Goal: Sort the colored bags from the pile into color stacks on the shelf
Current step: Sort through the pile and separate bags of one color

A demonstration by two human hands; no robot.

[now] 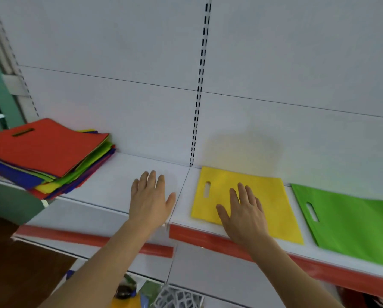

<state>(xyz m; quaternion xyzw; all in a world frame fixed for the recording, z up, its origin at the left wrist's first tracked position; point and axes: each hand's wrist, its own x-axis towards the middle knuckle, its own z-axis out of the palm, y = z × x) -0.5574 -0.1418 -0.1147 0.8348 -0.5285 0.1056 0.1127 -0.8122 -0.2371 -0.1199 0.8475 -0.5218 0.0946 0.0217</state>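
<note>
Barely begun: yellow bag (248, 196) and green bag (350, 227) lie along the shelf (119, 190) front edge; the pile (46, 152) (left end) remains. Left hand (149, 200) and right hand (245, 213) have flat, straight fingers, gripping nothing.

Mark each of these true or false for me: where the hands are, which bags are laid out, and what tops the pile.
1. The right hand lies flat on the yellow bag. True.
2. The left hand grips a bag. False: it is open over the bare shelf, holding nothing.
3. A red bag tops the mixed pile. True.
4. The green bag lies left of the yellow one. False: it lies to its right.
5. The pile sits at the shelf's right end. False: it sits at the left.
</note>
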